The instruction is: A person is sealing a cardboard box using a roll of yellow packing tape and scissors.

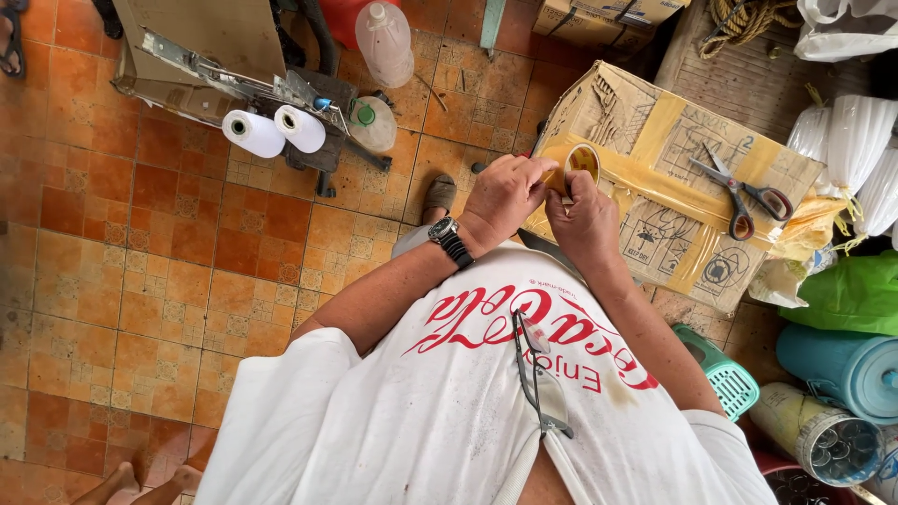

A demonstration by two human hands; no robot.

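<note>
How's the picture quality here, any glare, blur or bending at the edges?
Head view: soft, even daylight with faint shadows on the tiled floor; both hands, left and right, on the tape roll look sharp; mild shine on the taped cardboard box; the wide lens bends lines near the edges; white bags top right are nearly washed out.

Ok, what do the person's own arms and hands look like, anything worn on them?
Both arms are bare below short white sleeves. The left hand has a black-strapped wristwatch with a round dark dial at the wrist. The right hand shows nothing worn: no glove, no watch. I see no rings on either hand, though the fingers are partly hidden.
</note>
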